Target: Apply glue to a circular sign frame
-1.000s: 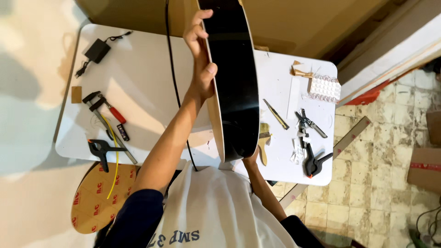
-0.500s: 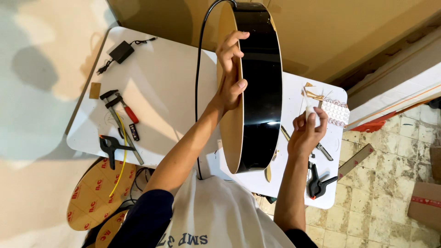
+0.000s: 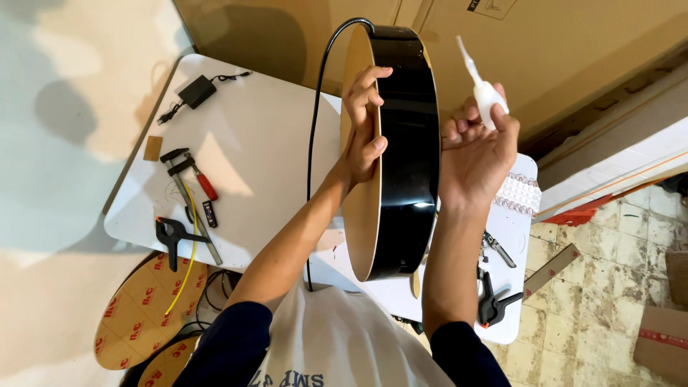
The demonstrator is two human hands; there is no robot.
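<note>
Drum rim (image 3: pixel 401 143) between left fingers (image 3: pixel 367 89)

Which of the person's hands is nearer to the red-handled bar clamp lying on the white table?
Left. The left hand grips the round black drum's rim, on the red-handled bar clamp's side; the right hand, holding a small white bottle, is beyond the drum.
</note>
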